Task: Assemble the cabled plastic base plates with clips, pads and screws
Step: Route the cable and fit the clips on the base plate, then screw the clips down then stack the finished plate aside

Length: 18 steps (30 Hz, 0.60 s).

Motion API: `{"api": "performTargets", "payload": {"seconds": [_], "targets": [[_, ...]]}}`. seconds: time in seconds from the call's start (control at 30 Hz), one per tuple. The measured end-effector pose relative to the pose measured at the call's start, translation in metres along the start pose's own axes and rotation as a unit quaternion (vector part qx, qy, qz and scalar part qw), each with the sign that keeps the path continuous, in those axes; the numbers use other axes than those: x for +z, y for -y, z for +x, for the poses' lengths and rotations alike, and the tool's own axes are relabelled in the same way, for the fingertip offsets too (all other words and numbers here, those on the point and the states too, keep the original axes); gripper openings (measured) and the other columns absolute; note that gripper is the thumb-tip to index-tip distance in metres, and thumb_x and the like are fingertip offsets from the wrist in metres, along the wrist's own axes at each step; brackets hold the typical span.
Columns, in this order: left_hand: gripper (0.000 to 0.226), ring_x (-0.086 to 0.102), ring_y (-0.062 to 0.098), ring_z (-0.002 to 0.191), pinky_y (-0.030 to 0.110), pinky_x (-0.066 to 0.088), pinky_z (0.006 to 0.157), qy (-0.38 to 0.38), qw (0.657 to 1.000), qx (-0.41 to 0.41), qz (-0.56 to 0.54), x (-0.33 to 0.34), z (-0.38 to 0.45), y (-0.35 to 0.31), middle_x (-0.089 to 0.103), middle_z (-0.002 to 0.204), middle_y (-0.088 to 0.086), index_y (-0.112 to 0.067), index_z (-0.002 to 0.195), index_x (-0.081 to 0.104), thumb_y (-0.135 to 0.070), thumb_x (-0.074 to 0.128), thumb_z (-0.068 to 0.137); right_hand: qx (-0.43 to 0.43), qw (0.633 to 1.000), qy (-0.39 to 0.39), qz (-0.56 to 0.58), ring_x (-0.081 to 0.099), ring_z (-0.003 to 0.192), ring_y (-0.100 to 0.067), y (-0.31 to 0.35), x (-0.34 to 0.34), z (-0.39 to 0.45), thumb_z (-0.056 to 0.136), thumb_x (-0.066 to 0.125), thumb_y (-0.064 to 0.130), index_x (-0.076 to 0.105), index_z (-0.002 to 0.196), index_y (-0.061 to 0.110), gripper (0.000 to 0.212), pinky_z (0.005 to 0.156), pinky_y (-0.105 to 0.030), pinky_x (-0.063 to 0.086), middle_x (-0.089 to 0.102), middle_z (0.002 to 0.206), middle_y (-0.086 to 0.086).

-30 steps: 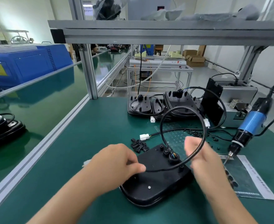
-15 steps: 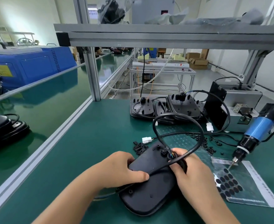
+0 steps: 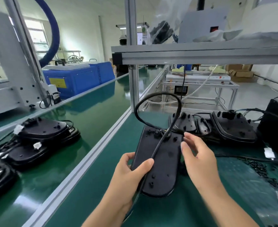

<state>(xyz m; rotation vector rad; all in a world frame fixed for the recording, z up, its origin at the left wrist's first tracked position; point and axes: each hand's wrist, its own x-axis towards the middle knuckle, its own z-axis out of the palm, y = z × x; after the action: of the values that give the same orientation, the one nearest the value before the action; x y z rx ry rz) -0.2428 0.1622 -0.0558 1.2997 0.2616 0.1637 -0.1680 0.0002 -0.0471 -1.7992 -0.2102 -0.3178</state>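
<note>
A black plastic base plate [image 3: 161,163] is lifted off the green bench, long end pointing away from me. Its black cable [image 3: 158,97] rises from the far end in a tall loop and runs back down across the plate. My left hand [image 3: 131,174] grips the plate's near left edge, thumb pinning the cable on top. My right hand [image 3: 199,154] hovers at the plate's right side with relaxed fingers, holding nothing I can see. Small black clips [image 3: 262,171] lie scattered on the mat at the right.
More cabled base plates [image 3: 230,126] are stacked at the back of the bench. Finished plates [image 3: 43,133] sit on the green conveyor at the left, behind an aluminium rail [image 3: 92,154]. An aluminium post [image 3: 133,86] and an overhead shelf stand ahead.
The plate has been raised off the bench and turned lengthwise. My right hand has let go of the cable end and drawn aside. My view has swung left toward the conveyor.
</note>
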Motion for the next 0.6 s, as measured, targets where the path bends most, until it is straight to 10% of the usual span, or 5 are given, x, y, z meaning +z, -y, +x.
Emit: {"api": "performTargets", "payload": {"seconds": [0.17, 0.4, 0.6], "targets": [[0.059, 0.071, 0.034, 0.089, 0.04, 0.058, 0.071, -0.007, 0.999, 0.009, -0.034, -0.018, 0.001, 0.007, 0.073, 0.1, 0.014, -0.018, 0.115, 0.051, -0.028, 0.085, 0.068, 0.006, 0.998, 0.03, 0.049, 0.057, 0.092, 0.018, 0.001, 0.023, -0.004, 0.094, 0.054, 0.01, 0.061, 0.106, 0.036, 0.03, 0.076, 0.0, 0.043, 0.064, 0.098, 0.027], [0.065, 0.071, 0.035, 0.086, 0.036, 0.058, 0.065, 0.01, 0.998, 0.005, -0.064, -0.023, 0.001, 0.004, 0.072, 0.1, 0.018, -0.013, 0.117, 0.052, -0.028, 0.082, 0.061, 0.013, 0.998, 0.028, 0.062, 0.063, 0.098, 0.003, -0.009, 0.019, -0.005, 0.095, 0.052, 0.012, 0.065, 0.11, 0.035, 0.03, 0.089, -0.026, 0.05, 0.069, 0.103, 0.02], [0.046, 0.071, 0.023, 0.069, 0.028, 0.056, 0.054, -0.114, 0.99, 0.018, -0.087, -0.053, 0.029, -0.046, 0.073, 0.099, 0.018, 0.001, 0.117, 0.055, -0.019, 0.072, 0.08, 0.049, 0.992, 0.03, 0.116, 0.068, 0.081, 0.0, -0.015, 0.028, -0.004, 0.096, 0.05, 0.008, 0.066, 0.097, 0.029, 0.027, 0.062, -0.019, 0.054, 0.072, 0.094, 0.005]]}}
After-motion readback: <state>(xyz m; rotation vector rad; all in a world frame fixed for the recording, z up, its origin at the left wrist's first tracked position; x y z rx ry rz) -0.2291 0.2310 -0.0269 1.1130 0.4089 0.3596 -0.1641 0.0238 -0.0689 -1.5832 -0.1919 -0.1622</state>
